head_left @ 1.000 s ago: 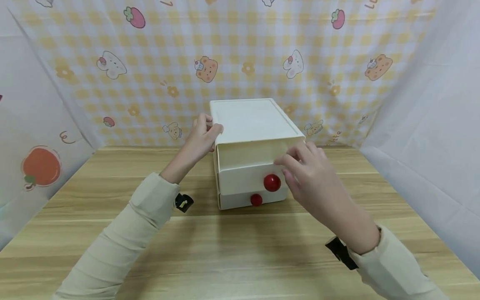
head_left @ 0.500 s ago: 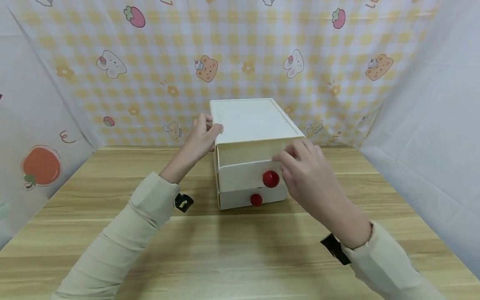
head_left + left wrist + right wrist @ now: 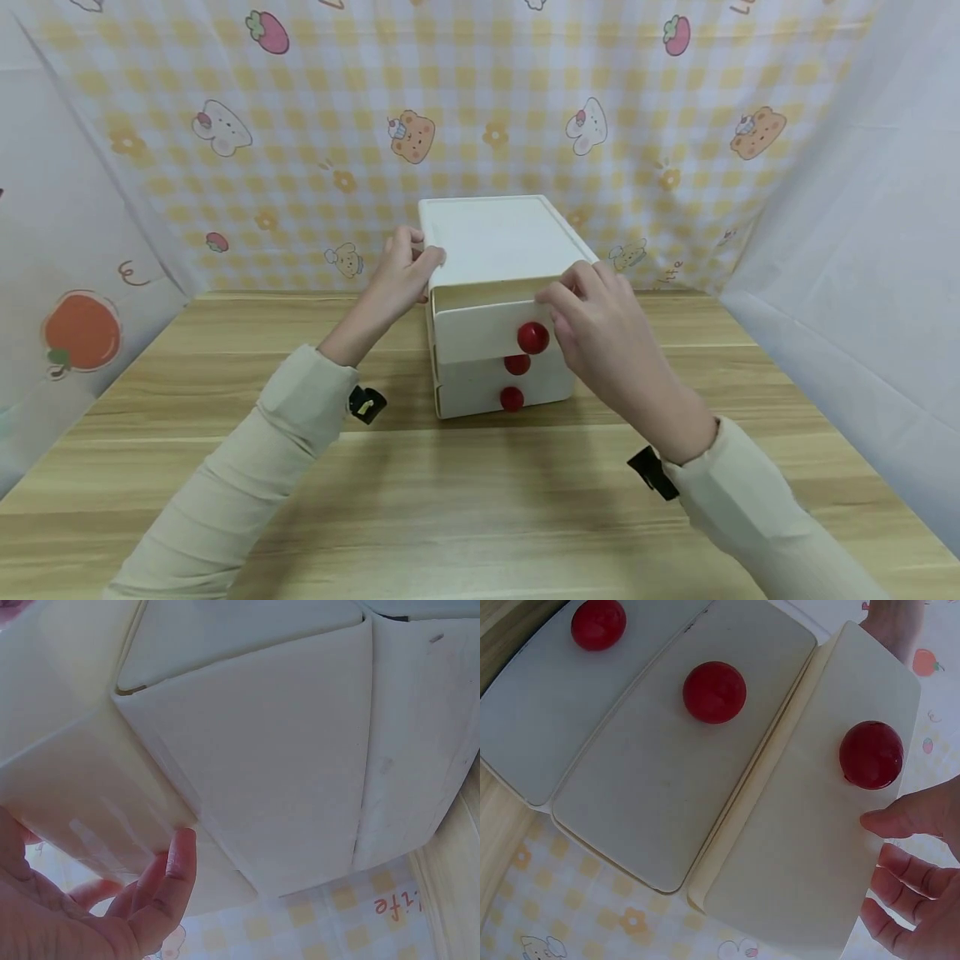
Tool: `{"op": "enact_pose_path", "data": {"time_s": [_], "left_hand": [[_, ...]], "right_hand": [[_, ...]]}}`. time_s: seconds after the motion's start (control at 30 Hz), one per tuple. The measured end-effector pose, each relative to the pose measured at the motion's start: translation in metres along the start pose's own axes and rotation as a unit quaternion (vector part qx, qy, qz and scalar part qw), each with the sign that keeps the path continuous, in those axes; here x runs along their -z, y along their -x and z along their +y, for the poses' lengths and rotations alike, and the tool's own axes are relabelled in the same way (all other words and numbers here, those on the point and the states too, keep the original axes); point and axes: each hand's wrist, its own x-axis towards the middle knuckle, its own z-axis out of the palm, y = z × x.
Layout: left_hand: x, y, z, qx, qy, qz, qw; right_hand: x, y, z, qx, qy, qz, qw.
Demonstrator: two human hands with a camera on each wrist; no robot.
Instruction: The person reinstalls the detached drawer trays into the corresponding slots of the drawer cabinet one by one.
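A white drawer cabinet [image 3: 502, 237] stands on the table, its drawers stacked. The top drawer [image 3: 480, 332] juts out at the front and bears a red knob [image 3: 533, 337]. My right hand [image 3: 607, 333] pinches that drawer's upper front edge, right of the knob. In the right wrist view its thumb [image 3: 900, 816] lies on the drawer's face, the other fingers over the edge. My left hand [image 3: 401, 271] holds the cabinet's left upper edge, thumb on top; the left wrist view shows bent fingers [image 3: 176, 862] touching the side. The drawer's inside is mostly hidden.
Below the top drawer sit the middle drawer [image 3: 660, 765] and bottom drawer [image 3: 547, 705], both pushed in, each with a red knob. A yellow checked curtain [image 3: 300, 125] hangs close behind the cabinet. The wooden table [image 3: 480, 508] reaches towards me.
The top drawer has slid back into the cabinet, moving away from me, with my right hand on its front edge. The middle red knob has come into view. My left hand has stayed put.
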Motion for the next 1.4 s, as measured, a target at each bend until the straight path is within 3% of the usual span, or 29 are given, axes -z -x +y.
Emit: {"op": "enact_pose_path", "data": {"time_s": [0.37,0.77,1.03,1.2,1.4], "left_hand": [[0.000,0.001,0.002,0.015,-0.003,-0.003,0.9999],[0.000,0.001,0.003,0.008,-0.007,0.006,0.9999],[-0.001,0.001,-0.001,0.005,0.005,0.004,1.0000],[0.002,0.007,-0.005,0.001,0.010,-0.008,0.9999],[0.006,0.023,-0.013,-0.016,-0.004,-0.023,0.9996]], "right_hand": [[-0.012,-0.007,0.009,-0.009,-0.006,0.016,1.000],[-0.025,-0.010,0.015,-0.020,-0.010,0.046,0.999],[-0.031,-0.011,0.021,-0.024,0.022,0.060,0.998],[-0.028,-0.007,0.030,-0.079,0.010,0.051,0.996],[-0.023,0.003,0.047,-0.184,-0.084,0.014,0.979]]}}
